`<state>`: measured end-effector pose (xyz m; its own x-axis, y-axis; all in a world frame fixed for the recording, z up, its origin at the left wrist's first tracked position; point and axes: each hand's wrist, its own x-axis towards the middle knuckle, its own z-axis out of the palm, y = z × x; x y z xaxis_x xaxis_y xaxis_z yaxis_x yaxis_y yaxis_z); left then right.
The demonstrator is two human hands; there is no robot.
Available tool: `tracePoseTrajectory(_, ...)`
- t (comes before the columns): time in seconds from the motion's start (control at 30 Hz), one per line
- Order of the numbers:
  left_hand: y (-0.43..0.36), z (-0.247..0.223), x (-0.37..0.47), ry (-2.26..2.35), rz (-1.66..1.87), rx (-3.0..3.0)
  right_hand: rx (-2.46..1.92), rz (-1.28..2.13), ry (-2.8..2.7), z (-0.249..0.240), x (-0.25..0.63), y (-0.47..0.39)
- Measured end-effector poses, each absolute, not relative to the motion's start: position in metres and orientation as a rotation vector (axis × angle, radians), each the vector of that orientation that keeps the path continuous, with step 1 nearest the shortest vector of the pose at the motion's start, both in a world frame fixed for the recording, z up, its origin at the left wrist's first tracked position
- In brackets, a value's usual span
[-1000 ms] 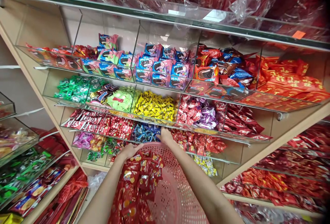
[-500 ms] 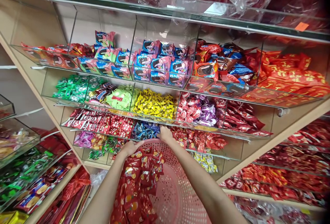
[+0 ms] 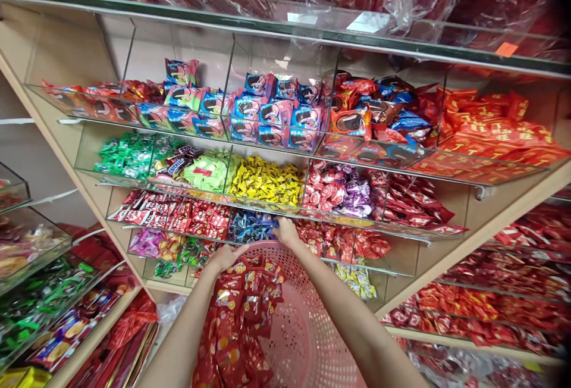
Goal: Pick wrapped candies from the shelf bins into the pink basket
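Below the yellow packets [image 3: 267,182]: pink basket [image 3: 292,322], near end cut off, red packets [image 3: 243,316] covering its left part.
Left hand [image 3: 225,259]: on the basket's far rim, one finger extended, others hidden.
Right hand [image 3: 286,232]: just below the yellow packets, fingers beside blue packets [image 3: 250,227]; whether pinching, cannot tell.
Above the yellow packets: blue-and-pink packets [image 3: 273,113], lettering unclear.

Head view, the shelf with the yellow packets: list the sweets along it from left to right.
Green-wrapped sweets, Snickers bars, pale green packets, yellow packets, pinkish-red sweets, purple-wrapped sweets, dark red packets.
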<state>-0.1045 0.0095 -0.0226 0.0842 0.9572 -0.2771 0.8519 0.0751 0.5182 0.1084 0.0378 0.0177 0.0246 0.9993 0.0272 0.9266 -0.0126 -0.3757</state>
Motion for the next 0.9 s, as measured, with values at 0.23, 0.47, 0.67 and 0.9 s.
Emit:
tracePoseTrajectory(0.23, 0.013, -0.025, -0.105, 1.731, 0.266, 1.773, -1.517, 0.233, -2.034, 0.022, 0.112, -0.009)
tracePoseTrajectory(0.47, 0.014, -0.025, -0.104, 1.753, 0.248, 1.773, -1.390, 0.425, -2.234, -0.019, 0.137, -0.089)
tracePoseTrajectory(0.67, 0.010, -0.021, -0.104, 1.746, 0.235, 1.808, -1.876, 0.457, -2.366, -0.059, 0.148, -0.096)
tracePoseTrajectory(0.9, 0.010, -0.022, -0.105, 1.796, 0.240, 1.848, -2.026, 0.431, -2.340, -0.073, 0.138, -0.095)
